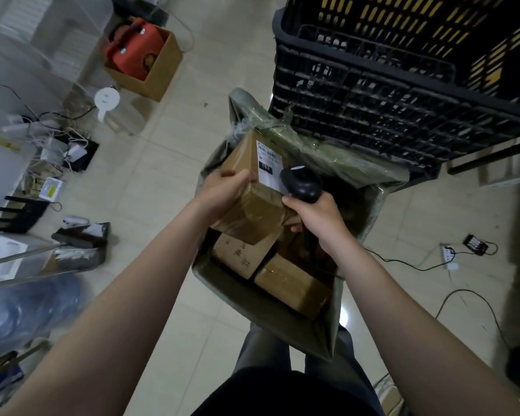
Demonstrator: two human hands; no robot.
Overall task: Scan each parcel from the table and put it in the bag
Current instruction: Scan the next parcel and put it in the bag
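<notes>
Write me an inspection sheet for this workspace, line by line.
Surface: tiled floor; no table top made out.
Job's things: taped parcel held over the open green bag, scanner at its label; a marked parcel and a plain parcel lie inside.
Clutter: cardboard box holding something orange.
Hands: left hand grips the taped parcel; right hand grips the scanner.
Cables: black cable to a power strip; tangle at left.
Surroundings: black crate behind the bag.
</notes>
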